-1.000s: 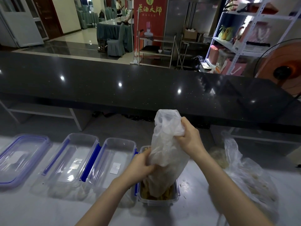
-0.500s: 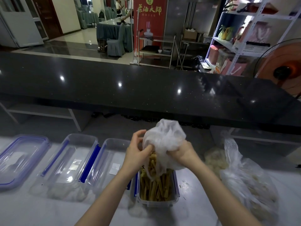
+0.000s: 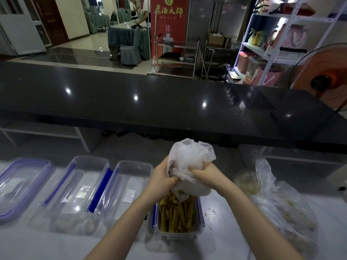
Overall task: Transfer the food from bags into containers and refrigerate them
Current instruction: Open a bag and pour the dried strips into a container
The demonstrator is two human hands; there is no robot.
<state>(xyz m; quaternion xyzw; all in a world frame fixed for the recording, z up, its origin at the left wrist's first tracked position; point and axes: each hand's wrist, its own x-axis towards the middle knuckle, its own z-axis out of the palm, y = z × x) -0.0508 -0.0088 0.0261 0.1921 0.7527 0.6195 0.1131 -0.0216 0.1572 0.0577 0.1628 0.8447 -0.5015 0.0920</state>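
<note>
Left hand (image 3: 163, 180): shown at the left side of the plastic bag (image 3: 189, 166), its fingers curled into the crumpled film and clamped on it.
Right hand (image 3: 208, 175): shown at the right side of the same bag, its fingers likewise closed around a bunch of the film.
Plastic bag: a thin, translucent white bag, gathered into a loose ball between the two hands and held directly above the filled container (image 3: 179, 218); a loose flap is seen hanging down to the food.
Food (image 3: 176, 212): yellow-brown strips, heaped lengthwise in the filled container; the uppermost strips are partly covered by the hanging flap of the bag.
Filled container: a clear rectangular tub with blue side clips, set on the white counter (image 3: 56, 244) just below the hands.
Open containers: two clear tubs (image 3: 129, 182) (image 3: 84, 184) are laid side by side to the left of the filled one, each with a blue strip along its edge.
Lid (image 3: 22, 184): a clear lid with a pale violet rim, placed at the far left of the row.
Second bag (image 3: 281, 201): a clear bag holding pale food, rested on the counter to the right; its contents are too blurred to be identified.
Dark ledge (image 3: 169, 106): a glossy black raised surface is seen behind the counter.
</note>
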